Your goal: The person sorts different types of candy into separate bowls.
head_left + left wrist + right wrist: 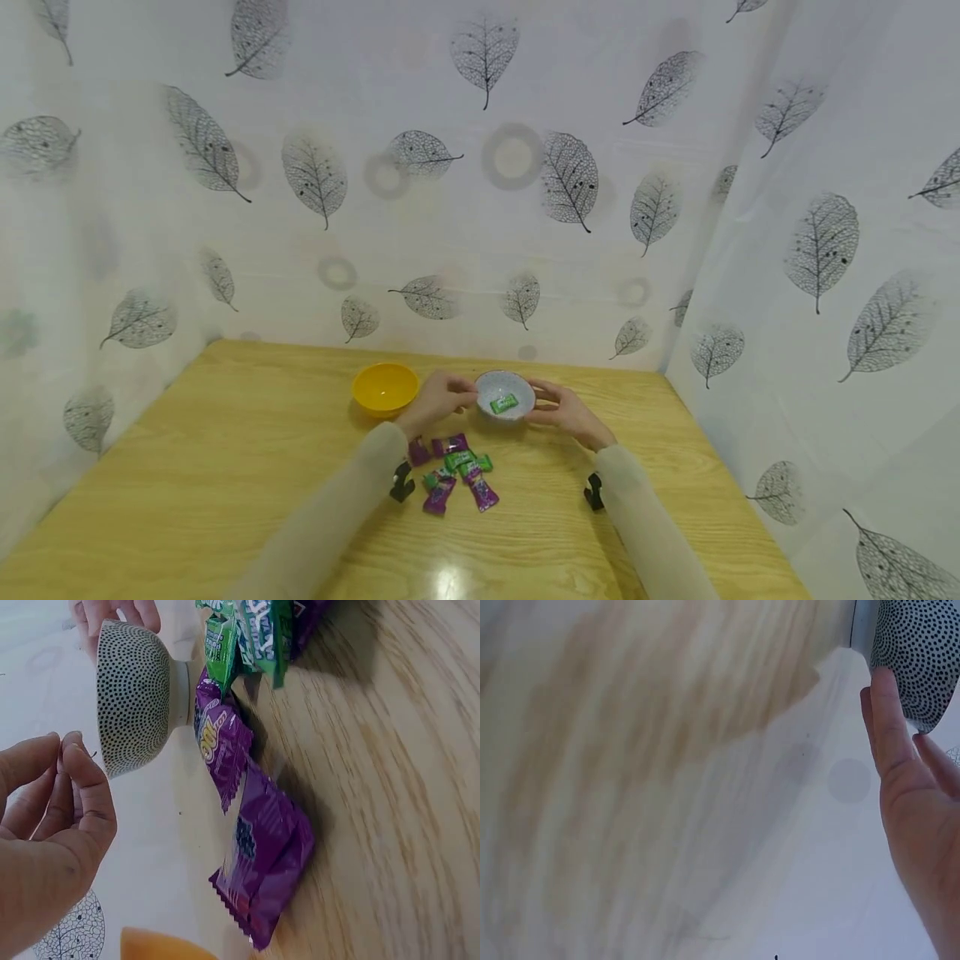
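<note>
White bowl (135, 705) sits between curled, empty left grip (438, 400) and straight-fingered right grip (566, 414) touching it.

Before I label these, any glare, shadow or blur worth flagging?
Head: bright glare spot on the table, bottom edge; left wrist: dim, with shadow beside the lower purple packet; right wrist: wood grain smeary, dotted bowl sharper.

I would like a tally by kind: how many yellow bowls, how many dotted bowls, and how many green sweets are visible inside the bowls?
Yellow bowl: 1
Dotted bowl: 1
Green sweet inside a bowl: 1, in the dotted one
Total: 3
</note>
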The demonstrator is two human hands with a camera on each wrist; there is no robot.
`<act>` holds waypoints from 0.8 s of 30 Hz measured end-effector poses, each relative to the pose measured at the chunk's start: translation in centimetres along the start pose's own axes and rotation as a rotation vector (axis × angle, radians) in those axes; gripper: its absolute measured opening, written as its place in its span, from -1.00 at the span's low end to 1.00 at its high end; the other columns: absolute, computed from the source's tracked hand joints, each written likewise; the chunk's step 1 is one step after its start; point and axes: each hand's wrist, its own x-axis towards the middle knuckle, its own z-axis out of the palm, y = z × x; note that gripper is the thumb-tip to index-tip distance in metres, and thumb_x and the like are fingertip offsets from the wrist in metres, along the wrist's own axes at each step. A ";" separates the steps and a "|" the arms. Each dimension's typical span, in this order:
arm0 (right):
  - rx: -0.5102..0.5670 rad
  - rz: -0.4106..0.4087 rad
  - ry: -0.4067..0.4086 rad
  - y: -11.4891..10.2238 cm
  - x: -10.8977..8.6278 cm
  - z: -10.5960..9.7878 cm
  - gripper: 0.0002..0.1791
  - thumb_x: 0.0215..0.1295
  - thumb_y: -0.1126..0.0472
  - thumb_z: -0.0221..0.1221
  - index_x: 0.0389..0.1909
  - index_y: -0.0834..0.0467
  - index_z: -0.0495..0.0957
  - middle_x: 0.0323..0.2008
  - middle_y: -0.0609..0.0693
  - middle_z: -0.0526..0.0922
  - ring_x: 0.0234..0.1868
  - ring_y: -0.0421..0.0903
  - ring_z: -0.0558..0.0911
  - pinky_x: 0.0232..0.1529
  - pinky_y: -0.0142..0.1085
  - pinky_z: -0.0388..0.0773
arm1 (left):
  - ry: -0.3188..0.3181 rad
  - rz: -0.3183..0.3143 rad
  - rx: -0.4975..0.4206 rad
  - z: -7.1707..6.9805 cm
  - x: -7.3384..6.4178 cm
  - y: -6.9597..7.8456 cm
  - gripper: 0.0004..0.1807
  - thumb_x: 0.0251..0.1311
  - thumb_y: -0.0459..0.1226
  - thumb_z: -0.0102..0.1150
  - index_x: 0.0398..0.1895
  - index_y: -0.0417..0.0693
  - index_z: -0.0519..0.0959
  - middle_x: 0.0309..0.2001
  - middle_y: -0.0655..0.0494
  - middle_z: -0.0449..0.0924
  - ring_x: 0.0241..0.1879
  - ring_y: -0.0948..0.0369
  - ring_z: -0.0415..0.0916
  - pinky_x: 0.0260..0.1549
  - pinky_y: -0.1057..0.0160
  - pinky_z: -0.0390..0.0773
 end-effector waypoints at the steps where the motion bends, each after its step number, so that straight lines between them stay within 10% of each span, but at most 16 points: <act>1: 0.007 0.001 0.005 0.0 0.0 0.0 -0.18 0.28 0.24 0.28 0.49 0.18 0.11 0.41 0.32 0.24 0.35 0.26 0.37 0.18 -0.10 0.56 | -0.006 0.000 -0.007 -0.2 -0.2 0.1 -0.76 0.31 -0.29 0.20 -0.09 -0.29 0.66 -0.20 0.01 0.70 -0.26 0.19 0.59 -0.20 0.23 0.67; 24: 0.163 0.101 0.121 -0.4 0.6 1.4 -0.43 0.47 0.36 -0.01 0.45 0.30 0.15 0.36 0.42 0.27 0.15 0.18 0.58 0.11 -0.15 0.61 | -0.233 -0.021 0.053 -4.0 -5.1 -2.0 -0.75 0.27 -0.25 0.23 -0.11 -0.26 0.63 -0.23 -0.08 0.71 -0.27 0.09 0.62 -0.24 0.19 0.65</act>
